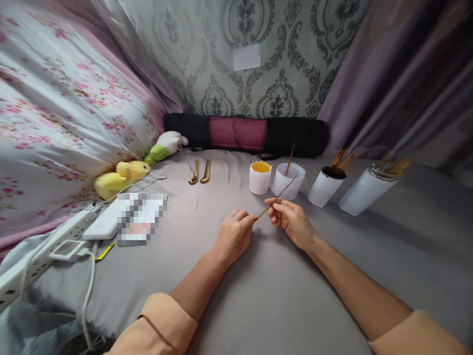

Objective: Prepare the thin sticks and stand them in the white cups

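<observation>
A thin brown stick (pixel 263 212) slants up and to the right between my hands. My left hand (pixel 235 235) is closed round its lower end. Higher up, the thumb and fingers of my right hand (pixel 291 223) pinch the same stick. Its free tip passes in front of a wide white cup (pixel 284 190), in which another brown stick (pixel 289 161) leans. Just left of that cup stands a smaller white cup (pixel 259 181) with a yellow inside.
A white-wrapped container (pixel 323 191) and a white-wrapped jar (pixel 365 192) hold several thin sticks at right. Two gold bent-ended bundles (pixel 194 172) lie left. Plush toys (pixel 121 178), a power strip (pixel 33 259) and cables sit farther left; a black-and-maroon roll (pixel 238 133) lines the wall.
</observation>
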`<state>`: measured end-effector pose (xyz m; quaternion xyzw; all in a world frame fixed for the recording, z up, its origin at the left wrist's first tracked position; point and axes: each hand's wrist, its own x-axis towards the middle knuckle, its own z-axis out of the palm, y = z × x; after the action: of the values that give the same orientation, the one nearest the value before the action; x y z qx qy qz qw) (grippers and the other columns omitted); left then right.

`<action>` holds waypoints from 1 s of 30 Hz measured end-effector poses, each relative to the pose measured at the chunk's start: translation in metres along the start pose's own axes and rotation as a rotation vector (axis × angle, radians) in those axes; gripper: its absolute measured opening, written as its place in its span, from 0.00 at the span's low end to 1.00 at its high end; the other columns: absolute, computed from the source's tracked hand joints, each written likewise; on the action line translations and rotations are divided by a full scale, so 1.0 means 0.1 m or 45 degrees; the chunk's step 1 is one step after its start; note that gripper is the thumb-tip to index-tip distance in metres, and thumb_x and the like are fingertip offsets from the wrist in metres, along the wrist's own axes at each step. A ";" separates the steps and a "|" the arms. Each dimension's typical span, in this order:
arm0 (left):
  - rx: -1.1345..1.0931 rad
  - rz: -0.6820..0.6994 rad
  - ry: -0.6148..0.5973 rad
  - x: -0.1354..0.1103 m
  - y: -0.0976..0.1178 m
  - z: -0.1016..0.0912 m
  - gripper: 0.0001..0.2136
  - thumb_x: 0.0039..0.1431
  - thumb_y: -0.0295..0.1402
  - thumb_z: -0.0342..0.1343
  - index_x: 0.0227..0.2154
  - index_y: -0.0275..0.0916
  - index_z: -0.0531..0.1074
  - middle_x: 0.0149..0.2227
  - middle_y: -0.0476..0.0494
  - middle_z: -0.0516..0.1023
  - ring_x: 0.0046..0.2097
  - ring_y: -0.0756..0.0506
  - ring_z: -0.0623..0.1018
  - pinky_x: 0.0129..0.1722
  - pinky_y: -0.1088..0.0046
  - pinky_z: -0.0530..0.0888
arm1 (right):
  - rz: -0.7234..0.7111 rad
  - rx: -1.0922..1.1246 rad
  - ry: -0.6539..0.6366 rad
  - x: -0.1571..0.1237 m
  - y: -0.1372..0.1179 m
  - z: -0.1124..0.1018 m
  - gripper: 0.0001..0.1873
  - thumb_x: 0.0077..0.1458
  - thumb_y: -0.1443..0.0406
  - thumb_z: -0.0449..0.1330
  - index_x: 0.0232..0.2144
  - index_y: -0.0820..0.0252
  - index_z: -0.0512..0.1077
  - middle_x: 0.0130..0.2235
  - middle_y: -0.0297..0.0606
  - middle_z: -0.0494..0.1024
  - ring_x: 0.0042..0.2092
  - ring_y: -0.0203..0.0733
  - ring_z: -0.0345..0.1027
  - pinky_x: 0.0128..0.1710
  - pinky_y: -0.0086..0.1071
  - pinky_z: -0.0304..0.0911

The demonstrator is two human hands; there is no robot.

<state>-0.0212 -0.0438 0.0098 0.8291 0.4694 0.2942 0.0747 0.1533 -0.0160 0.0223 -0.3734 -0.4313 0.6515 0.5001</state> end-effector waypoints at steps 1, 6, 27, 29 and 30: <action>-0.009 0.004 0.003 0.00 0.00 0.01 0.14 0.60 0.30 0.40 0.42 0.39 0.70 0.34 0.43 0.70 0.38 0.48 0.68 0.38 0.72 0.66 | 0.003 -0.005 0.005 0.00 0.00 0.00 0.11 0.48 0.63 0.57 0.35 0.61 0.71 0.27 0.34 0.69 0.25 0.30 0.60 0.24 0.27 0.52; -0.095 -0.023 0.059 0.00 -0.01 0.04 0.13 0.60 0.31 0.42 0.40 0.39 0.70 0.34 0.43 0.70 0.38 0.48 0.68 0.38 0.73 0.67 | 0.003 -0.033 0.031 0.00 0.01 0.01 0.12 0.47 0.60 0.59 0.33 0.61 0.71 0.26 0.33 0.69 0.24 0.30 0.59 0.23 0.27 0.51; -1.044 -0.701 -0.052 0.09 0.15 -0.04 0.10 0.49 0.32 0.53 0.35 0.35 0.73 0.26 0.47 0.73 0.25 0.52 0.69 0.24 0.78 0.66 | -0.015 -0.087 0.092 0.03 0.04 -0.01 0.16 0.45 0.56 0.60 0.33 0.62 0.71 0.25 0.33 0.67 0.23 0.29 0.58 0.21 0.26 0.51; -1.200 -0.818 -0.089 0.10 0.17 -0.05 0.12 0.48 0.32 0.54 0.36 0.33 0.71 0.24 0.48 0.72 0.21 0.54 0.67 0.18 0.80 0.63 | -0.012 -0.085 0.095 0.03 0.04 -0.02 0.16 0.46 0.57 0.60 0.34 0.62 0.71 0.25 0.33 0.68 0.23 0.29 0.58 0.21 0.26 0.51; -1.275 -0.853 -0.095 0.10 0.18 -0.06 0.12 0.48 0.31 0.54 0.36 0.33 0.71 0.25 0.48 0.72 0.20 0.55 0.66 0.17 0.80 0.62 | -0.010 -0.086 0.099 0.04 0.04 -0.02 0.16 0.46 0.57 0.60 0.34 0.62 0.71 0.25 0.33 0.68 0.23 0.29 0.58 0.20 0.25 0.51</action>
<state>-0.0073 -0.0458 0.0261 0.5099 0.5066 0.4106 0.5610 0.1531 -0.0126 0.0175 -0.4134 -0.4349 0.6195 0.5062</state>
